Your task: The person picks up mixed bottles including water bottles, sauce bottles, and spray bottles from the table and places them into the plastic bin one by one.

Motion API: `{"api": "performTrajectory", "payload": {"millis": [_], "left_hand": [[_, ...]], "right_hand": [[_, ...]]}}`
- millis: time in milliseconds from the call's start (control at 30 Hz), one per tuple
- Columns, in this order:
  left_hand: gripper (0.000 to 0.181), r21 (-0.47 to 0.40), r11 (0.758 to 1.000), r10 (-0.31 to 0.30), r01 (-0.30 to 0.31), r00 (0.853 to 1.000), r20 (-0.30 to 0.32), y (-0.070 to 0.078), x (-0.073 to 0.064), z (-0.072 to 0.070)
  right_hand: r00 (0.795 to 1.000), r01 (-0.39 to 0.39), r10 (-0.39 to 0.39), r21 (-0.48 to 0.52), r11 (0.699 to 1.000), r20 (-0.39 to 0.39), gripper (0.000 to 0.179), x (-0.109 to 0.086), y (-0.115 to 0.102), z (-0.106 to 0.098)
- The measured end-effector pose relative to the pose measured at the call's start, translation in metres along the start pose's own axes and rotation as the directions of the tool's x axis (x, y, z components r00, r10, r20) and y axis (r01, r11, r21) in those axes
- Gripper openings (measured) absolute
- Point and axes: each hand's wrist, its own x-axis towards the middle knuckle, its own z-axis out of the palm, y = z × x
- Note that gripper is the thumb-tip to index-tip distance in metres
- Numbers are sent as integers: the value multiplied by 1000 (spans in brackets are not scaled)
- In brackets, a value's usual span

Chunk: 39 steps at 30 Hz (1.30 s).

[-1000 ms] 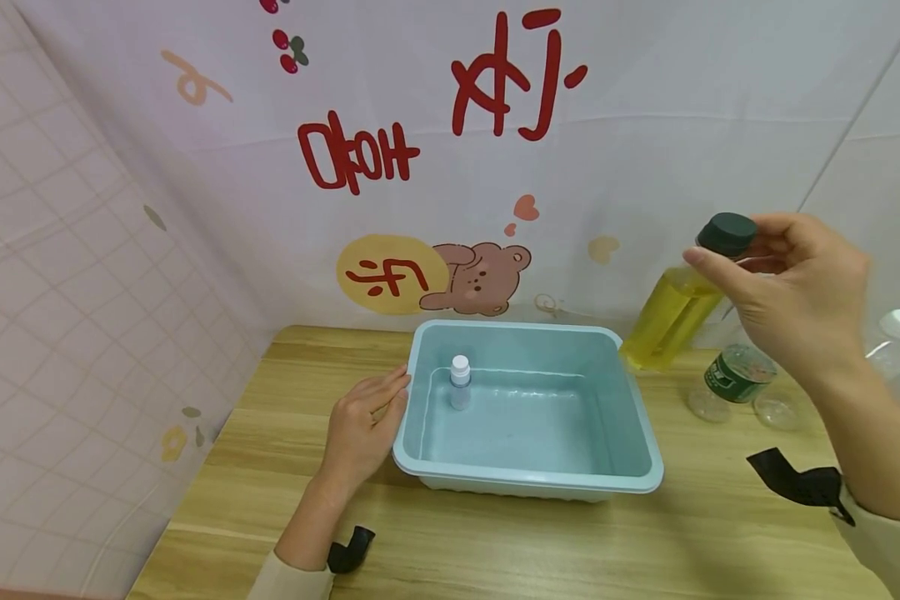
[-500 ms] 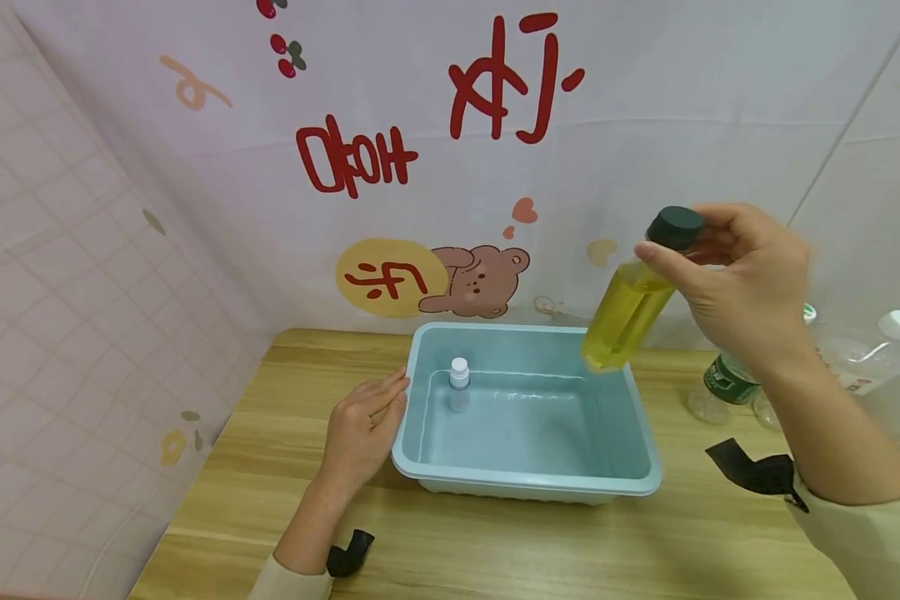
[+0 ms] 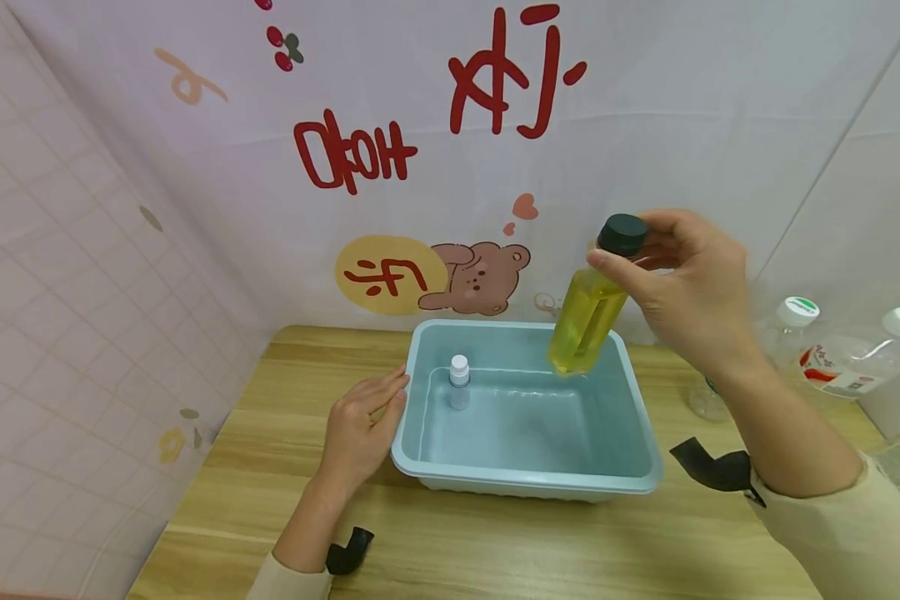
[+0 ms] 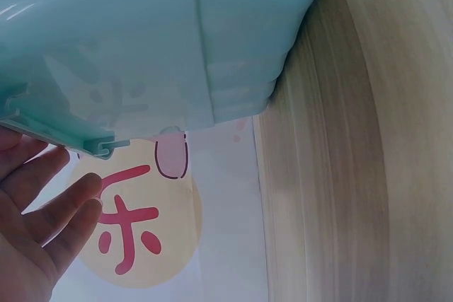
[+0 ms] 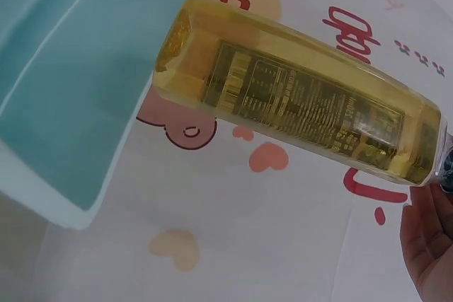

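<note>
My right hand [image 3: 690, 292] pinches a bottle of yellow liquid [image 3: 587, 321] by the neck, just under its dark green cap [image 3: 624, 234]. The bottle is tilted and hangs over the back right part of a light blue plastic tub [image 3: 528, 481]. In the right wrist view, a printed label shows on the side of the yellow bottle [image 5: 304, 97]. My left hand [image 3: 363, 429] rests its fingers against the tub's left rim; in the left wrist view these fingers [image 4: 60, 217] lie loosely extended at the rim. Inside the tub, at the left, a small white-capped bottle [image 3: 459, 383] stands upright.
Several clear plastic bottles stand on the right of the wooden table [image 3: 330, 358], among them a white-capped bottle [image 3: 862, 358] and a green-and-white-capped bottle [image 3: 798, 312]. My right forearm partly hides them. A printed white cloth [image 3: 645, 100] hangs behind the tub.
My right hand has moved left with the yellow bottle, from beside the tub's right rim to over the tub. The left hand has stayed at the left rim.
</note>
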Motion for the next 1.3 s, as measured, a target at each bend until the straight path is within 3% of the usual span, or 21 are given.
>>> {"api": "performTrajectory", "payload": {"millis": [267,567,1000,1300], "left_hand": [[25,1,1000,-1,1,1000,-2,1,1,-1],[25,9,1000,-9,9,1000,2,3,2,-1],[25,6,1000,-5,5,1000,6,1,1,-1],[26,3,1000,-9,9,1000,5,1,1,0]], "right_hand": [[999,28,-30,37,999,41,39,0,-5,16],[993,71,-72,15,997,92,38,0,1,38],[982,31,-39,47,998,183,36,3,8,57],[954,-12,4,24,1000,298,42,4,16,67]]}}
